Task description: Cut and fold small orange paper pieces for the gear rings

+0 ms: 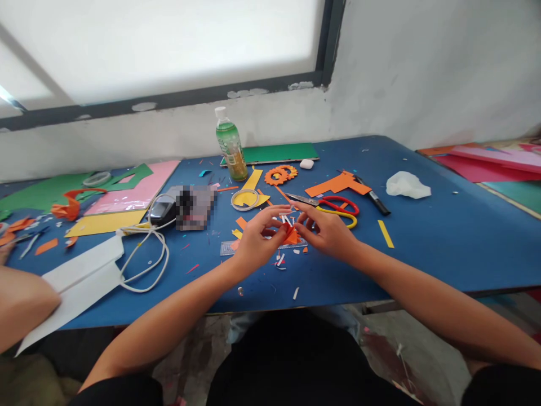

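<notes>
My left hand (pixel 261 235) and my right hand (pixel 324 230) meet over the near middle of the table. Fingertips of both pinch a small folded orange paper piece (pixel 291 235), which looks red near my left thumb; its full shape is partly hidden by the fingers. White paper strips stick up behind it. Under the hands lies a clear ruler (pixel 227 248) among paper scraps. Just beyond my right hand rest scissors (pixel 354 208) with red and yellow handles, blades pointing left.
Behind the hands are a tape roll (pixel 233 204), toothed orange paper rings (pixel 273 179), a drink bottle (pixel 231 148), orange paper (pixel 333 184) and a black marker (pixel 378 203). Crumpled white plastic (pixel 408 185) lies right. At left, a white cable (pixel 165 269) loops near another person's arm (pixel 25 307).
</notes>
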Motion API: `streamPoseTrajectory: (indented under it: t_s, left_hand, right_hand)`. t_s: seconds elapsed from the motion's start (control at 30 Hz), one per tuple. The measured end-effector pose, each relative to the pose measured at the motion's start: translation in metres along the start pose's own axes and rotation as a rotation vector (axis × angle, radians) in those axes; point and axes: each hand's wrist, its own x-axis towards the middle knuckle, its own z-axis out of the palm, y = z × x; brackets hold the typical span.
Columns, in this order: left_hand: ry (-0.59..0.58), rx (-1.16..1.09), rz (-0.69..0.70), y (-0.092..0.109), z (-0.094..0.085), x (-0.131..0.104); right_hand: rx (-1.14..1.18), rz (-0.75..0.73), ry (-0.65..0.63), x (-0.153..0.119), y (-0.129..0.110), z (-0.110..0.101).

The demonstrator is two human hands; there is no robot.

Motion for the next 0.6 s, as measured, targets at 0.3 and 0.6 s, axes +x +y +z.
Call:
streamPoseTrajectory:
  t_s: [0.3, 0.6]
  left_hand:
    - [-0.109, 0.005, 0.037, -0.0018, -0.0022, -0.0027]
    - [-0.105, 0.005, 0.055, 0.0014, -0.0001, -0.0017]
  right_hand:
    - [-0.005, -0.035, -0.016, -0.0002, 0.0010, 0.0005]
    - [0.054, -0.064, 0.100, 0.0010, 0.0015, -0.0010]
